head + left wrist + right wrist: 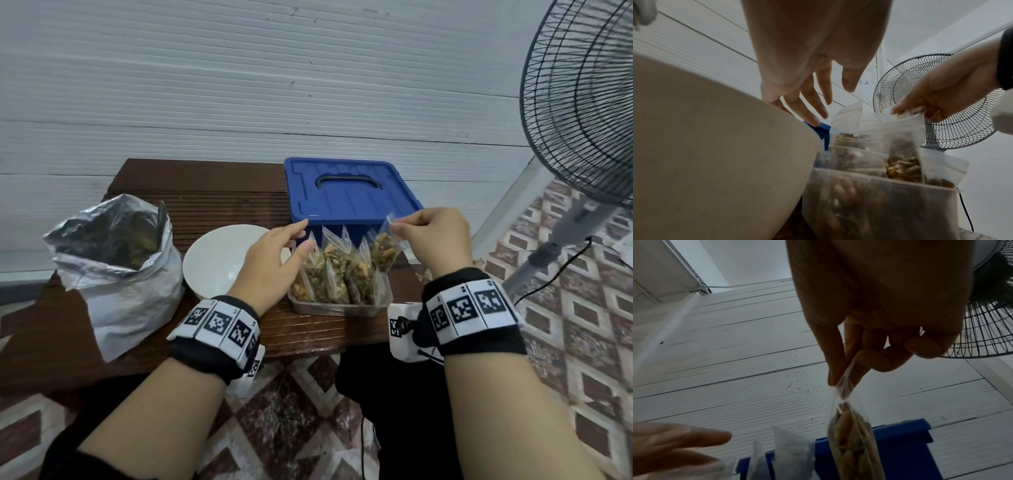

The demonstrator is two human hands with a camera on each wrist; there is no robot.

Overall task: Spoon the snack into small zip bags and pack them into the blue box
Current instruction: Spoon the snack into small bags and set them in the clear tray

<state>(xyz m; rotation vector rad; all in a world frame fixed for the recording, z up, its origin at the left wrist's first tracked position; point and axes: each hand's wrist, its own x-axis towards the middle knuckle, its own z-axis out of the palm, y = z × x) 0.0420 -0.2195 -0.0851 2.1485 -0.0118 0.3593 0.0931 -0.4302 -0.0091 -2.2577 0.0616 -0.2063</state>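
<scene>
Partly hidden right fingers (840, 369) pinching zip bag (385, 251), left fingers (301, 228) spread, empty.

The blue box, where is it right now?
In the head view, the blue box sits lid-shut at the table's far right, just behind the clear tray of filled bags.
</scene>
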